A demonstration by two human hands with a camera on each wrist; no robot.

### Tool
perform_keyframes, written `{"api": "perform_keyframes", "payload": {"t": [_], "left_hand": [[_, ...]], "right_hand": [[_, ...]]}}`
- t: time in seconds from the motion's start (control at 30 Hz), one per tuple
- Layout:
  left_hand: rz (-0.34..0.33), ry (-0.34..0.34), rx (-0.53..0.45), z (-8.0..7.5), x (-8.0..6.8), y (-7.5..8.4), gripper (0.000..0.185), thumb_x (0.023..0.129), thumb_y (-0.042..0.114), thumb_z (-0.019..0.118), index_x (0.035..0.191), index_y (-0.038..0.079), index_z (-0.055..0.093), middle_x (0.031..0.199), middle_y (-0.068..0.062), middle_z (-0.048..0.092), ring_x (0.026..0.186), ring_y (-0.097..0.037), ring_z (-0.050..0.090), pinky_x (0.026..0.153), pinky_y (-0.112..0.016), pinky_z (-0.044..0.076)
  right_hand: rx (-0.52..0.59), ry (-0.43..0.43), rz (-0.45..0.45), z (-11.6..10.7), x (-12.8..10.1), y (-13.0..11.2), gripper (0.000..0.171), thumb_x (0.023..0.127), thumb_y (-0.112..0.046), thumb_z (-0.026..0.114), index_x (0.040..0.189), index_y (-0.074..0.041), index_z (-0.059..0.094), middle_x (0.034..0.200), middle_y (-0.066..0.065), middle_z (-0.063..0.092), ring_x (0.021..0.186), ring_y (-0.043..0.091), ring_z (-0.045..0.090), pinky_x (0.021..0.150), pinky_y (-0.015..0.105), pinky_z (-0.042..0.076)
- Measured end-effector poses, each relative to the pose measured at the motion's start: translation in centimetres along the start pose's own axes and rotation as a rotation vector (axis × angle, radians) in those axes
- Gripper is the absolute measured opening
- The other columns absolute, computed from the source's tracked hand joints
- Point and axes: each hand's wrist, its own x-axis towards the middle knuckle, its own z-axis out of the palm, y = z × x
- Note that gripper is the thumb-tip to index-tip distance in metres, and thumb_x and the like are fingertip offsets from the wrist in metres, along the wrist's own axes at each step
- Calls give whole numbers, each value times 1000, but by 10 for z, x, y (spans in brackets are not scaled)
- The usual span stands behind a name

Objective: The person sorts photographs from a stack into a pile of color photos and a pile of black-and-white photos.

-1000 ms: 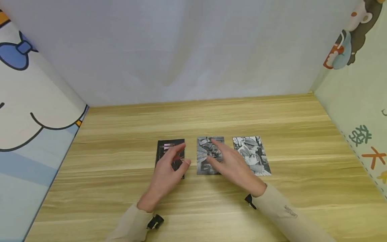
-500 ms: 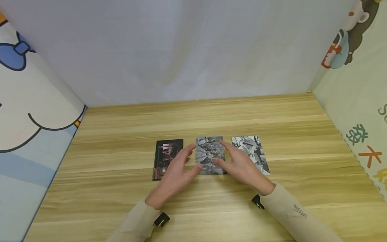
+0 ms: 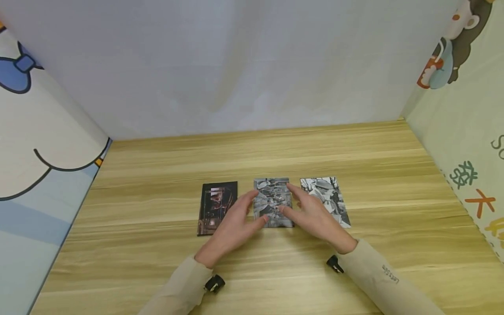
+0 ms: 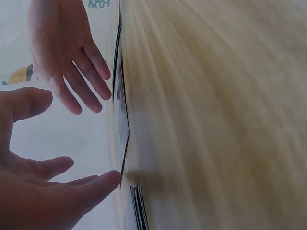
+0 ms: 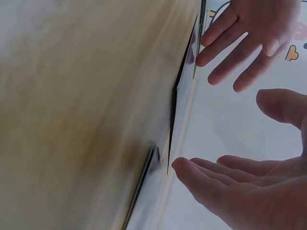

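As seen from the head camera, three photo cards in a row on the wooden table: a dark card on the left, a grey middle card, a black-and-white card on the right showing a figure in a hat. Left hand at the middle card's left edge, fingers straight and spread, partly over the gap to the dark card; right hand at the same card's right edge, fingers also straight, overlapping the black-and-white card's near corner. Nothing gripped by either hand. Beige sleeves on both arms, small print on the right sleeve too fine to read. Cartoon panels at both sides; on the right panel green and orange characters, cut off at the frame edge and not legible as words. From the left wrist, blurred table, the middle card edge-on, the left hand's fingertips touching its near edge, the right hand opposite with fingers extended. From the right wrist, the same card edge-on, the right hand's fingertips just at its edge, the left hand spread on the far side, palms facing one another. No readable writing on any card.
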Motion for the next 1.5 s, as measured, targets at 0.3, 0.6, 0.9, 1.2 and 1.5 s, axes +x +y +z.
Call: {"api": "perform_keyframes", "payload": {"t": [0.3,0.6,0.9,1.2,1.5], "left_hand": [[-21,-14,-23,1,1,0,79,95,27,75,160,5,36,159,-17,42,130,-40,55,104,-54,51],[-8,-5,-19,4,4,0,78,94,25,76,158,3,38,156,-19,44,129,-39,56,104,-53,51],[-9,9,2,6,3,-1,78,93,26,76,157,2,39,155,-21,46,128,-38,57,104,-52,51],[-30,-9,-11,4,3,1,79,94,29,74,159,4,36,155,-21,45,129,-39,56,104,-53,50],[-55,6,-34,3,2,2,78,95,30,73,159,6,36,153,-22,48,129,-41,57,103,-54,51]], "right_hand": [[56,-38,32,1,1,1,75,100,-30,66,158,5,33,155,28,44,134,48,51,109,59,44],[247,-51,69,0,3,2,72,100,-20,66,158,5,32,160,26,37,141,47,44,113,55,41],[358,36,100,-4,8,1,70,96,-7,66,159,0,34,158,26,40,139,41,48,106,50,50],[426,116,126,-2,14,-3,73,92,3,66,158,1,35,154,23,41,127,38,58,92,32,58],[434,117,120,-2,15,-2,81,89,5,63,160,4,26,129,27,58,105,32,66,75,23,57]]}}
